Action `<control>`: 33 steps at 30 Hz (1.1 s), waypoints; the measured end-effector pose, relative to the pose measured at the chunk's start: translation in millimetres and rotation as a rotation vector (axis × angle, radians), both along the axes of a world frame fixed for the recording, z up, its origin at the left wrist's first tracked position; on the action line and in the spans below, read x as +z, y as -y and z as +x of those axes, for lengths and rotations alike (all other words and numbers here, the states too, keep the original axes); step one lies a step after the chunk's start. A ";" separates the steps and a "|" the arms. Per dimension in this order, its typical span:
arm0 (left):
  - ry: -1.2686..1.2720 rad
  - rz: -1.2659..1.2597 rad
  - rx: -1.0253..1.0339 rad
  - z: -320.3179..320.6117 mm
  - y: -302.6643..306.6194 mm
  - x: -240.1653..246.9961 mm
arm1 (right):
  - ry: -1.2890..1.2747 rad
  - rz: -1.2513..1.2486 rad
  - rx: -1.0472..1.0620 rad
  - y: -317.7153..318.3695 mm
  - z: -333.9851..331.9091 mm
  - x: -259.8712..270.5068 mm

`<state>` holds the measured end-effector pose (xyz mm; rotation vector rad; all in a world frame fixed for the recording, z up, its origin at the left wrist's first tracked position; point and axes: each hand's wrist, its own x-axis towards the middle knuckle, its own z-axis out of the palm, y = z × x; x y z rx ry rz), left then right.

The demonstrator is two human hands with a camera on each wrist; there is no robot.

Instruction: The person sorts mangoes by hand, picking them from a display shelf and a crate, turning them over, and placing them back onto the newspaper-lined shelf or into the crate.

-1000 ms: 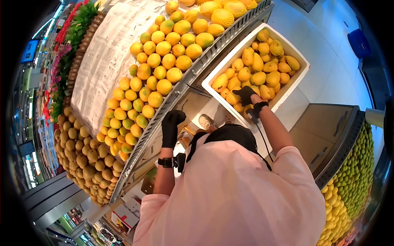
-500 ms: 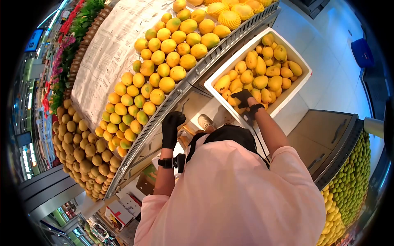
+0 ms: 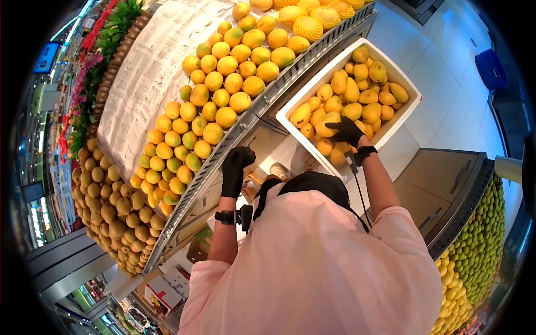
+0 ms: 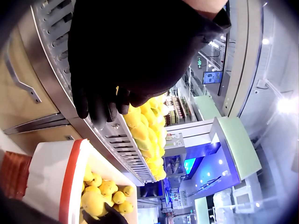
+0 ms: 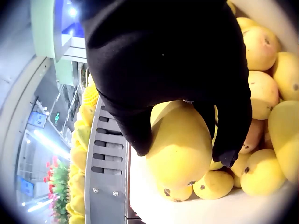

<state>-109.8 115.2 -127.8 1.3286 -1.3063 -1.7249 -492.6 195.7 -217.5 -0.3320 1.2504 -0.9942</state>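
Note:
My right hand [image 3: 345,133], in a black glove, reaches into a white foam box [image 4: 46,175] of yellow mangoes. Thumb and fingers straddle one large mango [image 5: 181,142], gripping it from above in the right wrist view. Several other mangoes [image 5: 261,172] lie around and under it. The left hand [image 3: 237,170], also black-gloved, is beside the metal edge of the fruit stand [image 3: 258,109]. Its fingers [image 4: 96,109] hang loosely curled over that edge in the left wrist view, with nothing in them.
Rows of yellow-green mangoes [image 3: 223,66] cover the stand beside a papered area [image 3: 142,84]. Brown round fruit [image 3: 114,215] is piled at its left end. Net-wrapped fruit [image 3: 308,28] sits at the far end. Another stand with green fruit [image 3: 477,240] is at right.
My right hand has shifted slightly rightward within the box, its fingers now around a large mango. The left hand has stayed nearly in place by the stand's edge.

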 end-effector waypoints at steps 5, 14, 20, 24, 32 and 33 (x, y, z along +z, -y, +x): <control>-0.025 0.010 -0.013 1.3 5.8 0.1 | -0.604 -0.580 0.150 -17.7 -16.7 -37.0; -0.108 -0.003 -0.005 31.2 21.0 -3.5 | -0.916 -0.562 0.038 -29.2 -2.1 -38.6; -0.175 -0.008 0.030 72.9 25.2 -0.6 | -0.910 -0.438 -0.019 -39.3 23.7 -24.7; -0.154 -0.013 0.038 96.2 27.9 -2.5 | -0.674 -0.353 -0.181 -47.0 58.1 11.9; -0.220 0.005 0.010 125.8 32.4 -17.6 | -0.132 -0.253 -0.417 -82.9 79.3 9.6; -0.214 -0.002 0.005 128.4 33.3 -19.2 | -0.340 -0.271 -0.350 -90.0 72.5 -13.0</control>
